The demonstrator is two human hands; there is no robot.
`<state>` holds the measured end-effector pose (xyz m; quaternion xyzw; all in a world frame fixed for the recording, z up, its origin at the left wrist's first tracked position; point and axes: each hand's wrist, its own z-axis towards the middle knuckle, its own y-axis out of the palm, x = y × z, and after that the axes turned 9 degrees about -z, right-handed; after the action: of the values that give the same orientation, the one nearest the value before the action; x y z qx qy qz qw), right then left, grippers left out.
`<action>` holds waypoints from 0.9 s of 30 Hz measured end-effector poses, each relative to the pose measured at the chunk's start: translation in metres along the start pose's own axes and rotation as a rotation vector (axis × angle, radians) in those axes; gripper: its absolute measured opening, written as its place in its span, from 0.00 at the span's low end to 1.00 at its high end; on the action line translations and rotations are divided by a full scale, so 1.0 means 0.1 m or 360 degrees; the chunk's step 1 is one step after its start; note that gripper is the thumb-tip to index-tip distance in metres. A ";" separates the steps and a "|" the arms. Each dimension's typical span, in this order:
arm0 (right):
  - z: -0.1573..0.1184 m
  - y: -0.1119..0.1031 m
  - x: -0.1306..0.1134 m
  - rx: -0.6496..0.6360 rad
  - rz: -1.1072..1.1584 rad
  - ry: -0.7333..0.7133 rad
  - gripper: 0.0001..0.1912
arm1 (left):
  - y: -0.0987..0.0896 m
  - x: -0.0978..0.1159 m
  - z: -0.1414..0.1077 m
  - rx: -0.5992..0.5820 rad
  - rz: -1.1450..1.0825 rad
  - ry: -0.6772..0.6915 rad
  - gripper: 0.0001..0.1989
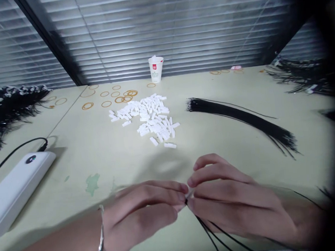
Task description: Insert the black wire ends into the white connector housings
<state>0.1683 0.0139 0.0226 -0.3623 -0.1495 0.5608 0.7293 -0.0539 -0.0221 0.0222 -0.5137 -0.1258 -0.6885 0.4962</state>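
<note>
In front of me both hands meet, fingertips pinched close together. Between them shows a small white plastic piece (190, 193), mostly covered by the fingers. My left hand (143, 214), with a silver bangle on the wrist, is closed on this piece. Thin black wires (212, 234) run down and to the right from under my right hand (234, 197), whose thumb and fingers are closed around their ends. How the wire ends sit against the white piece is hidden. Beyond the hands lies a loose pile of similar white plastic pieces (152, 117).
A bundle of straight black wires (240, 115) lies right of the pile. Rubber bands (126, 97) and a paper cup (156, 69) are behind. A white power bank (24, 191) with a cable sits left. Black wire heaps (10, 108) flank both sides; blinds stand at the back.
</note>
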 end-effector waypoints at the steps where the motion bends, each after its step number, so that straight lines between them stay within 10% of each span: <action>1: -0.01 0.02 0.01 0.0032 0.0014 -0.0031 0.05 | 0.01 0.00 0.02 0.0014 -0.0046 -0.0006 0.31; 7: -0.10 0.29 0.08 0.0353 0.0327 0.0028 0.12 | 0.12 -0.14 0.06 0.0358 0.0249 0.0195 0.23; 11: -0.07 0.36 0.11 0.0157 0.0470 0.0278 0.13 | 0.15 -0.28 0.12 0.0500 0.0270 0.0064 0.14; 17: -0.05 0.28 0.15 -0.0230 0.0877 0.0827 0.17 | 0.14 -0.35 0.20 0.0143 0.0011 -0.0348 0.11; 27: 0.25 0.03 0.78 -0.0065 0.1172 0.1156 0.25 | 0.09 -0.52 0.20 -0.0451 -0.0387 -0.0432 0.06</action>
<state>0.1761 0.0950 0.0233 -0.5764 0.2398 0.6155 0.4811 -0.0359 0.0165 -0.0152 -0.6472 -0.1544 -0.6787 0.3110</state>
